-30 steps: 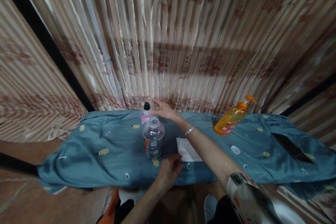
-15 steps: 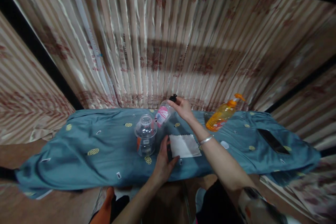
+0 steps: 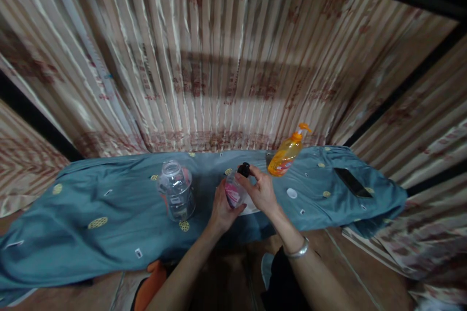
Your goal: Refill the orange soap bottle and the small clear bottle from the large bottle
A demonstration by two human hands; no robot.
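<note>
A small clear bottle point(image 3: 233, 193) with a pink label and a black top point(image 3: 243, 170) is held between both hands, tilted slightly to the right. My left hand point(image 3: 222, 211) wraps round its body from the left. With thumb and fingers closed, my right hand point(image 3: 261, 189) grips it at the black top. Beneath my hands part of a white cloth or paper sheet point(image 3: 251, 206) shows; the rest is covered. Left of my hands stands a larger clear plastic container point(image 3: 179, 197) with a narrower neck.
An orange pump bottle point(image 3: 285, 156) stands at the back right. Farther right lies a black phone point(image 3: 352, 182), and between them a white round spot point(image 3: 292, 193). Teal patterned fabric point(image 3: 124, 194) covers the narrow table; a striped curtain point(image 3: 219, 58) hangs right behind it.
The small bottle has come from beside the large container toward me, over the white sheet. My left hand has left the sheet's edge and taken hold of its body. The view has turned right.
</note>
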